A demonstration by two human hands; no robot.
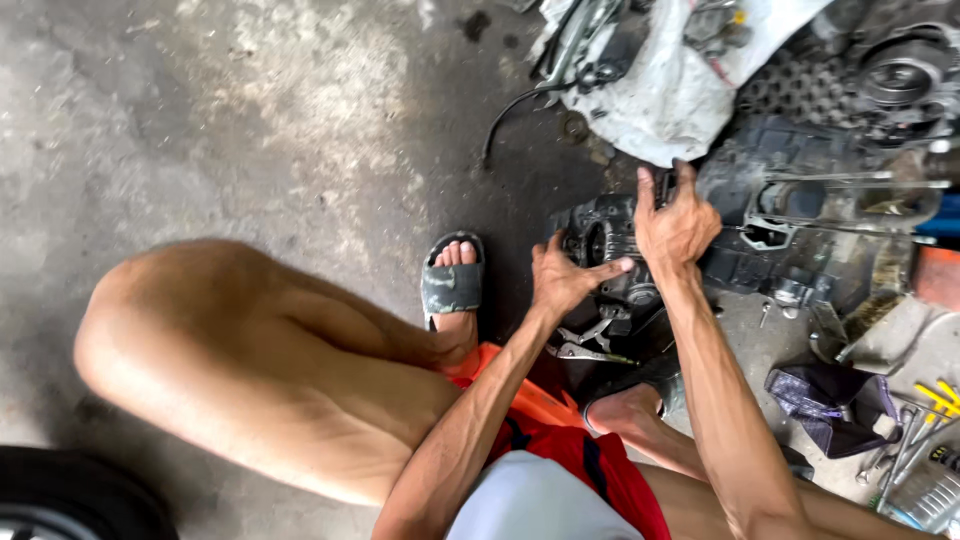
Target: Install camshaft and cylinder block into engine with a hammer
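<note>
A dark, greasy engine block (605,232) rests on the concrete floor in front of me. My left hand (565,277) lies on its near side with the fingers spread and the thumb stretched toward the right. My right hand (676,222) is on top of the block, fingers curled over a dark part at its upper edge. Whether that hand grips a tool is hidden by the fingers. A pair of metal pliers (585,345) lies on the floor just below my left hand.
I squat with a sandalled foot (453,285) left of the block. More engine parts (900,75) and a white sack (670,90) lie at the top right. Loose tools (930,400), a dark cloth (830,400) and bolts cover the floor on the right. A tyre (60,500) sits at the bottom left.
</note>
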